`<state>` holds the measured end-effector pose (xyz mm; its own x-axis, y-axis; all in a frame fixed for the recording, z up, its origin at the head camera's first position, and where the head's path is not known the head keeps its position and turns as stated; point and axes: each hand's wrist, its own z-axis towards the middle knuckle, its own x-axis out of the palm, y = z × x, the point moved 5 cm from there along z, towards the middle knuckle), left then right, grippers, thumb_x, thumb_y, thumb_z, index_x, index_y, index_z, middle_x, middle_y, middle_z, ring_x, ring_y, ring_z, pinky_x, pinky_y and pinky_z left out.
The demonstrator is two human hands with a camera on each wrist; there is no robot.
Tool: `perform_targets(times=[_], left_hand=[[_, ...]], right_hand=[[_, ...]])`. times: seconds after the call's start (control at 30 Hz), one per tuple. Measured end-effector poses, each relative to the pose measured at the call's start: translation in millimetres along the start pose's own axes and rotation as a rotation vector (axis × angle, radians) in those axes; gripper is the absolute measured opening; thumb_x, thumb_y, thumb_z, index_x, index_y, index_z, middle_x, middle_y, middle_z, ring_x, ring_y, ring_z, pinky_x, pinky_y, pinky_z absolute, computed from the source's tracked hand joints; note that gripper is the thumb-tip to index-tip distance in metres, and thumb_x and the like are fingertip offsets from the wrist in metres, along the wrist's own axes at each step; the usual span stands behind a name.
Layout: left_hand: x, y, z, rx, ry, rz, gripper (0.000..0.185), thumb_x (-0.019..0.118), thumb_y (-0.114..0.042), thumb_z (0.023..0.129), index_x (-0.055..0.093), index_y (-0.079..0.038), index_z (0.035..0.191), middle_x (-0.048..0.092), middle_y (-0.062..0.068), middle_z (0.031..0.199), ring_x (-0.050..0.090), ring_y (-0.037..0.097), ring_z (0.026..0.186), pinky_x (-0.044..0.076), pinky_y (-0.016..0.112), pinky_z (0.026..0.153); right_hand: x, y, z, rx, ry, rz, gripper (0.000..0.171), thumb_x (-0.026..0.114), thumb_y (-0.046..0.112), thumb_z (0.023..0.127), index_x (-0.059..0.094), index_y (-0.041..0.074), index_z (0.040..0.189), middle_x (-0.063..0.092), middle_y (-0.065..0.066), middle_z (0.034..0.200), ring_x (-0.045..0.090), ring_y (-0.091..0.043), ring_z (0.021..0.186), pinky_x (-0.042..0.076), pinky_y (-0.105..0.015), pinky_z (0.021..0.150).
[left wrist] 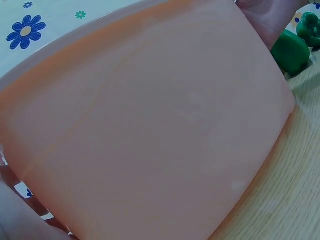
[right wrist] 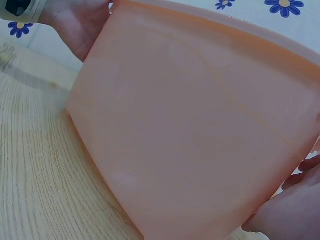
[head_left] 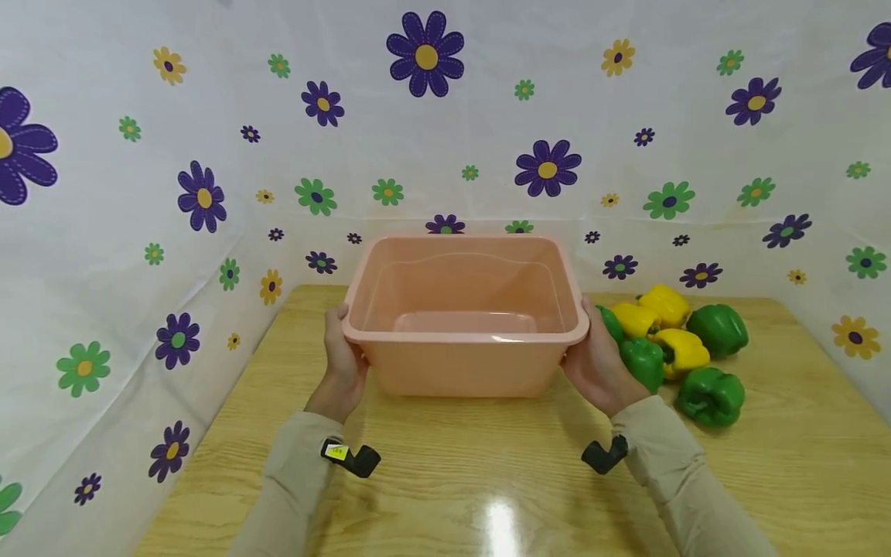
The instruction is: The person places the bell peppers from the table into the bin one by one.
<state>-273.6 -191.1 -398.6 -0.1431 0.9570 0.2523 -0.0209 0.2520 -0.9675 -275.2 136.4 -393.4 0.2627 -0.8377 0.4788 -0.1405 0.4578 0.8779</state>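
From the head camera I see a pink tub [head_left: 465, 325] standing on the wooden table [head_left: 445, 480], near its back edge and the flowered sheet [head_left: 139, 193] behind it. My left hand [head_left: 343, 362] grips the tub's left end, thumb hooked over the rim and the fingers hidden round the side. My right hand [head_left: 597, 363] clasps the tub's right end the same way, palm against the wall, thumb at the rim. Just right of the tub lies a heap of peppers: three yellow peppers [head_left: 664, 321] and several green peppers [head_left: 710, 363], the nearest green one close behind my right hand.

From the left wrist camera the tub [left wrist: 150, 130] fills almost everything, its long wall facing me and its bottom edge on the table [left wrist: 290, 190]. Past its far end I see the right hand [left wrist: 267, 17] and a green pepper [left wrist: 290, 50]. I cannot tell how my left fingers lie here.

From the right wrist camera the tub [right wrist: 200, 125] again fills the picture. At its far corner the left hand [right wrist: 80, 27] holds it; at its near corner my right hand's fingers [right wrist: 292, 212] curl against the wall.
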Motion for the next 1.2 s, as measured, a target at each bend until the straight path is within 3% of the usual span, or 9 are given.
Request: perform_targets(times=[1.2], left_hand=[[-1.5,-0.9,-23.3,-0.025,0.032,0.013,0.067,0.023,-0.057,0.100,0.037,-0.022,0.156,0.037,0.010,0.156,0.033,0.034,0.142,0.027,0.050,0.111]], right_hand=[[2,-3,-29,0.032,-0.039,0.014,0.066,0.026,0.059,0.107,0.010,0.031,0.164,0.004,-0.001,0.170,0.010,-0.024,0.151,0.004,-0.048,0.123]])
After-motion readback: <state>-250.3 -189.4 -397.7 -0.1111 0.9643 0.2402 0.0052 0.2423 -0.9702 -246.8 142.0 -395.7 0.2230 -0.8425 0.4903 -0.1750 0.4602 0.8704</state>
